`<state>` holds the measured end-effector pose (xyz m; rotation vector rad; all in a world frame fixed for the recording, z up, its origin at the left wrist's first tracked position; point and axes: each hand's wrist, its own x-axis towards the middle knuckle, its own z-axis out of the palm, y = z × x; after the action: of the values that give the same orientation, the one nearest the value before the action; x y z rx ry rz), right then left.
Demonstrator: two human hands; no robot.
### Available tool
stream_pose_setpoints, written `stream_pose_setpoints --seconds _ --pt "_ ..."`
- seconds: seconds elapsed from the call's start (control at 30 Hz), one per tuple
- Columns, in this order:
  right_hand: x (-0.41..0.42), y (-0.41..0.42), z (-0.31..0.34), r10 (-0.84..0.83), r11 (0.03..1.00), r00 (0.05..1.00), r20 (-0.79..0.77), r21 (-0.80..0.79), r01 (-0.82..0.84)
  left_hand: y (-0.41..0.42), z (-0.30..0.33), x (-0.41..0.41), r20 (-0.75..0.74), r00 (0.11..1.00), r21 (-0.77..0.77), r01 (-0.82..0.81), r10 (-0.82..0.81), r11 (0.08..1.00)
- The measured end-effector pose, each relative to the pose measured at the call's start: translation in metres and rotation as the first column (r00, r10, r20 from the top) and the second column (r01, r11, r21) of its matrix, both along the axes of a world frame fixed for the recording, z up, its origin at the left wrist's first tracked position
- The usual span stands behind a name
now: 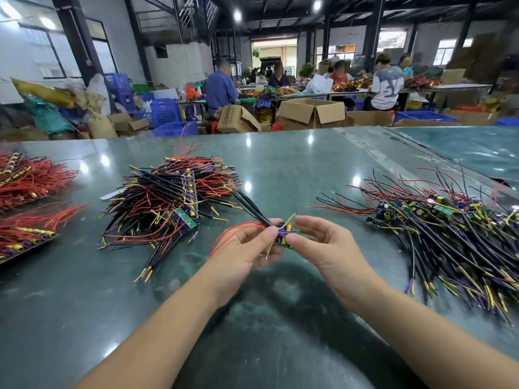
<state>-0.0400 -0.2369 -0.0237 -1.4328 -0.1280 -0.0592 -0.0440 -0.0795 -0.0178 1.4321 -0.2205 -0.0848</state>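
You hold the small circuit board (289, 237) just above the green table (280, 164). Your left hand (247, 248) pinches its wired end and your right hand (325, 248) pinches the opposite edge. Its black leads (247, 204) run up-left from the board toward the stacked pile (168, 197), nearer your left hand. The loose heap (449, 228) lies right of the board.

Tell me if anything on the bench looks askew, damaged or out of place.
Nothing looks damaged or spilled. One oddity: a loose green board lies askew at the near edge of the middle wire pile, off the row of boards behind it. The left hand and right hand pinch the small wired board.
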Motion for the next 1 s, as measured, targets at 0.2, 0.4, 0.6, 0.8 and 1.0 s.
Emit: stream_pose_setpoints --seconds 0.2,0.4,0.6,0.8,1.0 --pt "-0.006 -0.001 0.002 -0.11 0.776 0.896 0.43 -0.526 0.348 0.0 -0.006 0.002 0.253 0.966 0.349 -0.146 0.056 0.926" --pt "-0.009 0.004 0.001 0.011 0.801 0.917 0.4 -0.552 0.231 -0.002 -0.015 0.007 0.231 0.971 0.449 -0.158 0.057 0.879" --pt "-0.008 0.004 0.0 -0.066 0.827 0.862 0.502 -0.457 0.329 -0.005 -0.009 0.006 0.215 0.969 0.33 -0.191 0.123 0.924" --pt "-0.006 0.004 0.005 -0.139 0.947 0.92 0.367 -0.222 0.232 -0.005 0.002 0.004 0.181 0.913 0.141 -0.392 0.366 0.909" --pt "-0.008 0.009 0.004 0.13 0.986 0.967 0.22 -0.132 -0.102 -0.003 0.003 0.003 0.15 0.919 0.083 -0.379 0.365 0.921"
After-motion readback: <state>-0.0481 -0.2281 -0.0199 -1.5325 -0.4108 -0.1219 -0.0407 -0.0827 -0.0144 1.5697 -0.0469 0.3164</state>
